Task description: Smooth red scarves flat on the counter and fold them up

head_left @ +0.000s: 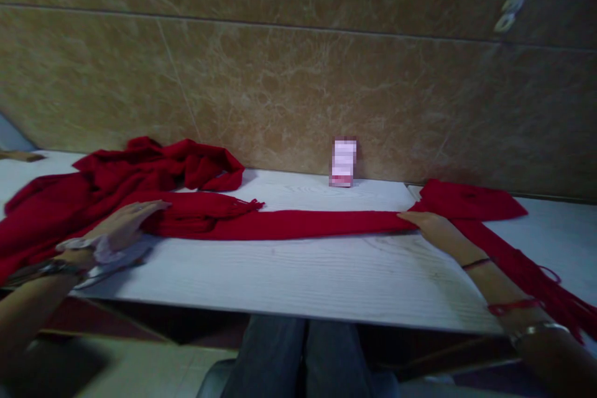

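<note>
A long red scarf (317,224) with fringed ends stretches along the white tabletop between my hands. Its strip is flat and narrow in the middle, with folded layers and a short fringe at the left. My left hand (124,224) rests on those folded layers, its fingers stretched out. At the strip's right end, my right hand (424,224) has its fingers closed over the cloth; the thumb is mostly hidden. Beyond the right hand lies a folded red piece (471,200), and a fringed red length trails under the right forearm towards the right edge.
Loose red cloth (158,165) is heaped at the left, near the tiled wall (280,87). A small pinkish-white upright packet or card (343,161), blurred out, leans there. The white table (280,273) has its front edge just above my legs. A wall socket (508,13) is upper right.
</note>
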The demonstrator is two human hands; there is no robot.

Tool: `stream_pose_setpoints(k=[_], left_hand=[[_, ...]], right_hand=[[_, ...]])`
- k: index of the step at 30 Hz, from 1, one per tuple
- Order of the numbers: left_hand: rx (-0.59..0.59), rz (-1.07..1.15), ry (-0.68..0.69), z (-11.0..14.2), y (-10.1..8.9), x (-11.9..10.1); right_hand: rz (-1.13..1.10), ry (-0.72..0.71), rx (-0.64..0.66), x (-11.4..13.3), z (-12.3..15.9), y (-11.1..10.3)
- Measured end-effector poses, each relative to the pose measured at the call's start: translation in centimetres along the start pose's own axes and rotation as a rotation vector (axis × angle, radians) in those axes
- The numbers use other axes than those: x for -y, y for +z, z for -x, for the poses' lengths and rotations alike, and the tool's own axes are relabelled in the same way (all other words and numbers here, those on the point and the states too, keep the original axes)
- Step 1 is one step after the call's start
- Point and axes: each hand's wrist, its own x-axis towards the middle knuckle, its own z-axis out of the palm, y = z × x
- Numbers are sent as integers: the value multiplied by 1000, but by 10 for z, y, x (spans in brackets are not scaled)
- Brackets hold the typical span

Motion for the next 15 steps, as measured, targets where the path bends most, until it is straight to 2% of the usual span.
stream_pose_setpoints(k=[3, 6, 8, 10, 11, 13, 15], left_hand=[[-42, -23, -26, 3, -5, 5], [-38, -38, -46, -7, -18, -14], [-18, -71, -24, -23, -30, -48], [7, -67, 72, -47, -37, -97], [-22, -53, 126, -58, -38, -124], [-28, -46, 217, -78, -31, -172], [31, -47, 308, -88, -16, -202]], right_hand=[[14, -25, 35, 8, 9, 0], [-5, -52, 73, 17, 4, 5], [-55, -82, 89, 24, -6, 10], [-110, -105, 90, 33, -19, 13], [-127, -110, 85, 39, -25, 14], [-131, -113, 74, 47, -33, 14], [-109, -105, 67, 49, -34, 14]])
